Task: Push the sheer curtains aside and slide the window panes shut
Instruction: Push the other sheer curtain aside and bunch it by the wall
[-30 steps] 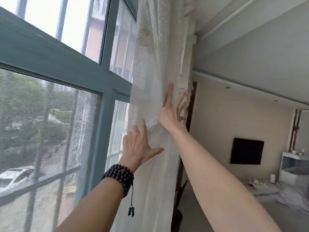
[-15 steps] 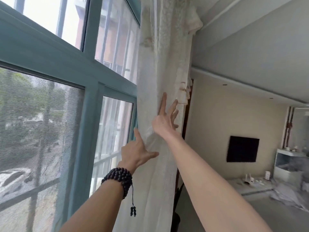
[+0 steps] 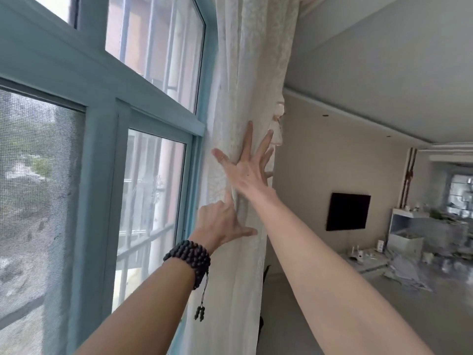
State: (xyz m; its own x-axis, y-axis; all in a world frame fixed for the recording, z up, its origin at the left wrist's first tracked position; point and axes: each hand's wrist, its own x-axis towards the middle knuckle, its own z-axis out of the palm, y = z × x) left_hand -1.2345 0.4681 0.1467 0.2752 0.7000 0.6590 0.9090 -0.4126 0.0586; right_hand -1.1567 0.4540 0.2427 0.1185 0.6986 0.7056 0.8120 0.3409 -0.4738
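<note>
— Curtains first: where do they hang for you?

— Your sheer curtains (image 3: pixel 245 73) are bunched into one white column at the right end of the window frame (image 3: pixel 51 70), running from the top of the view down past your wrists. Their left edge lies against the frame's right upright.

— And your hands on them?

— Your right hand (image 3: pixel 249 170) lies flat on the bunched cloth, fingers straight and fanned wide, thumb stretched toward the frame. Your left hand (image 3: pixel 220 224) sits just below it, also on the curtains: forefinger pointing up along a fold, thumb out to the right, the other fingers hidden from me, so I cannot tell how they lie. Neither hand visibly grips the cloth.

— What about the panes?

— Left of the curtains, the sliding pane (image 3: pixel 151 208) stands clear of the cloth, its glass showing bars outside. Farther left along the frame you have the mesh screen (image 3: pixel 38 201), grey and grainy. Above both, the upper panes (image 3: pixel 153 44) reach as far as the curtains.

— Anything else near you?

— A dark bead bracelet (image 3: pixel 190 261) wraps your left wrist, its small tassel hanging below. Right of the curtains, well apart, a black television (image 3: pixel 348 211) hangs on the beige wall, with a white cabinet (image 3: pixel 407 237) beyond it.
</note>
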